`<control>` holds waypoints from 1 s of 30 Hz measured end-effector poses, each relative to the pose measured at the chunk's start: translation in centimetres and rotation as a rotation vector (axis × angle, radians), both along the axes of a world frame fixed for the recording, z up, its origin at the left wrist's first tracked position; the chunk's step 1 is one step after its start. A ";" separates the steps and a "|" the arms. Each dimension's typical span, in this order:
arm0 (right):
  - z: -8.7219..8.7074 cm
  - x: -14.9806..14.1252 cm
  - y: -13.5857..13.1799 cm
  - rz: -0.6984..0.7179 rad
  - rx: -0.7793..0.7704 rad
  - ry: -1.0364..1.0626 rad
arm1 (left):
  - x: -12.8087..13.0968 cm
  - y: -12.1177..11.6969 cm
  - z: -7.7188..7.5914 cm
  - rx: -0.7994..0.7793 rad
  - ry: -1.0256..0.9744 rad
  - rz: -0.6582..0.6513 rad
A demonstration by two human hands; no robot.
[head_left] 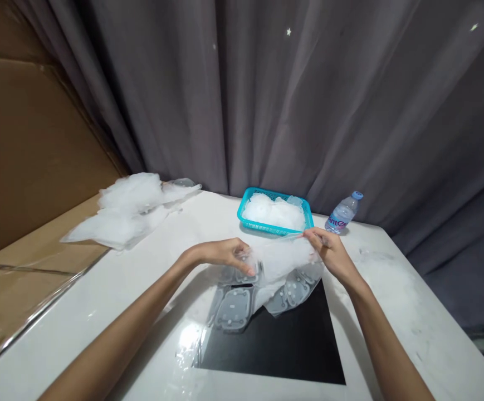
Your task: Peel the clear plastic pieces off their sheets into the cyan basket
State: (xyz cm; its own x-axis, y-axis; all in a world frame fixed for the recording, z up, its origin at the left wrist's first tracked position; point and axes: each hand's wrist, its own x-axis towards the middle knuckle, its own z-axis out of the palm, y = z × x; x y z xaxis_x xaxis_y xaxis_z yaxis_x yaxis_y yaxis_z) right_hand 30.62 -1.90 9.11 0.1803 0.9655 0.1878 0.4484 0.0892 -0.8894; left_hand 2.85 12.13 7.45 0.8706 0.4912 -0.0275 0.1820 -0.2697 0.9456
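My left hand [235, 257] has its thumb and fingers closed on the left side of a translucent plastic bag [283, 257], white and filmy. With thumb and fingertips pinched, my right hand [327, 249] holds the bag's upper right edge, stretching it between both hands. Below hang or lie clear moulded plastic pieces [232, 309] with rounded panels and small dots; whether they are inside the bag or part of it I cannot tell. Under them, a black flat mat [283, 348] lies on the white table [154, 340].
A turquoise basket [242, 214] behind my hands holds white fluffy material [273, 210]. To its right stands a water bottle [344, 213], slightly tilted in view. White filmy bags [128, 209] are piled at the back left, beside cardboard [28, 150]. A grey curtain [258, 94] hangs behind.
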 end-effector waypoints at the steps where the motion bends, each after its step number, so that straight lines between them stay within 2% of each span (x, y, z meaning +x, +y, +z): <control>1: -0.2 0.2 0.2 -0.010 0.003 -0.009 | -0.2 0.0 0.3 0.001 0.012 -0.017; 10: -1.2 0.6 0.8 -0.082 0.048 -0.173 | 0.0 -0.7 2.0 -0.024 0.020 -0.151; 17: -2.4 1.4 1.4 -0.138 0.103 -0.309 | -0.2 -1.6 3.1 -0.054 -0.015 -0.096; 21: -1.8 -0.5 1.0 -0.148 0.151 -0.316 | 0.4 -2.0 3.6 0.029 -0.008 -0.126; 23: -1.2 -2.2 0.9 -0.068 0.181 -0.308 | 0.8 -2.1 3.8 0.087 -0.015 -0.141; 26: -0.4 -4.4 1.1 0.176 0.197 -0.332 | 1.0 -2.2 3.7 0.183 -0.031 -0.103; 28: -0.1 -5.0 1.4 0.325 0.170 -0.331 | 1.0 -2.3 3.5 0.203 -0.022 -0.090; 30: -0.1 -5.0 1.6 0.385 0.129 -0.306 | 1.0 -2.4 3.4 0.188 -0.003 -0.088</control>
